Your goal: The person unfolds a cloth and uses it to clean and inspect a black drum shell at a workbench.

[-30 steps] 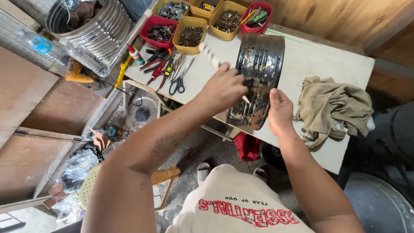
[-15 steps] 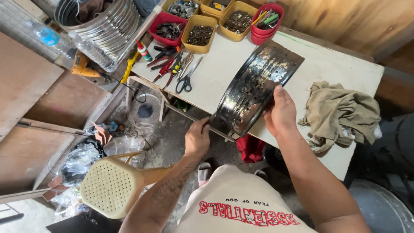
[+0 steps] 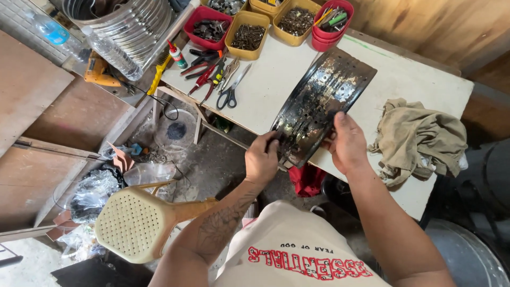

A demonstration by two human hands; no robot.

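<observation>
At far left a cream plastic stool (image 3: 139,223) stands on the floor, with clear water bottles (image 3: 111,53) above it beside a stack of shiny rims (image 3: 130,24). On the white bench (image 3: 276,79) lie pliers and scissors (image 3: 229,91), with red and yellow trays of screws (image 3: 247,34) behind. The left hand (image 3: 261,159) has its fingers closed on the near lower edge of the black wheel rim (image 3: 319,103), which leans tilted over the bench's front edge; the right hand (image 3: 348,142) grips its right side, fingers curled around it. This looks like steadying or turning the rim for inspection; any further turning would call for a firm two-handed hold. A beige rag (image 3: 419,139) lies crumpled at right.
</observation>
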